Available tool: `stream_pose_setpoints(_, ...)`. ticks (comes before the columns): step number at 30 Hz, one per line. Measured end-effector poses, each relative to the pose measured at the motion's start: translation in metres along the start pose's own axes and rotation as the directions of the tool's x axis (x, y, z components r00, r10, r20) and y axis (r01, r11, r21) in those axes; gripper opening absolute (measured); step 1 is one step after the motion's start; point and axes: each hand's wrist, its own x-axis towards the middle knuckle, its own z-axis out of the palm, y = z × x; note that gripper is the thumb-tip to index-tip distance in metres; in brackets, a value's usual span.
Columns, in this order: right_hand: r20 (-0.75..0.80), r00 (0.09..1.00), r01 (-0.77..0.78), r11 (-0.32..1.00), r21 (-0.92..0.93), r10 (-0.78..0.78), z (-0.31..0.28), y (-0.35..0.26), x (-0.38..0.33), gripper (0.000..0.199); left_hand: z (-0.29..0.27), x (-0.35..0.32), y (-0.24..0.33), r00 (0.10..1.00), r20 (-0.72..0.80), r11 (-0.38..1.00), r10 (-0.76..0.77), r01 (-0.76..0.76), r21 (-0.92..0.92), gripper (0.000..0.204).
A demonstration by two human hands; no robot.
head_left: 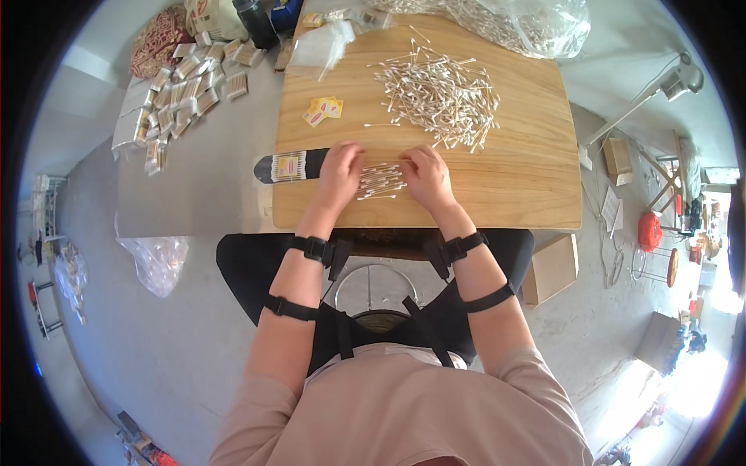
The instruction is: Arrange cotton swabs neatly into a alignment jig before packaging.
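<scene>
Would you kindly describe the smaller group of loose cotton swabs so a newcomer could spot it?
Over the wooden tabletop, find the left hand and right hand. The small swab group lies between them, sticks roughly parallel, unlike the larger jumbled pile beyond.

I see a loose layer of cotton swabs (381,181), pale sticks with white tips, lying flat on the wooden worktop (528,179) between the left hand (341,169) and right hand (427,174). They run roughly side to side, slightly slanted, with uneven ends.
</scene>
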Motion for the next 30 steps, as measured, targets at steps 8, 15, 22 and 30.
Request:
stream_pose_setpoints(8,-0.138,0.99,0.008,0.985,0.171,0.016,0.01,-0.011,-0.014,0.037,0.003,-0.025,0.022,0.901,-0.054,0.715,-0.43,0.303,-0.63,0.064)
stream_pose_setpoints(15,-0.094,0.992,-0.049,0.942,0.332,0.085,0.033,-0.027,-0.015,0.045,0.032,-0.021,0.019,0.87,-0.103,0.585,-0.482,0.232,-0.777,0.065)
stream_pose_setpoints(22,-0.109,0.982,-0.096,0.907,0.41,0.154,0.031,-0.025,-0.012,0.049,0.032,-0.021,0.013,0.877,-0.133,0.526,-0.461,0.149,-0.837,0.065)
stream_pose_setpoints(30,-0.033,0.991,-0.096,0.87,0.484,0.128,0.037,-0.023,0.001,0.051,0.04,-0.021,0.022,0.881,-0.085,0.488,-0.466,0.176,-0.855,0.064)
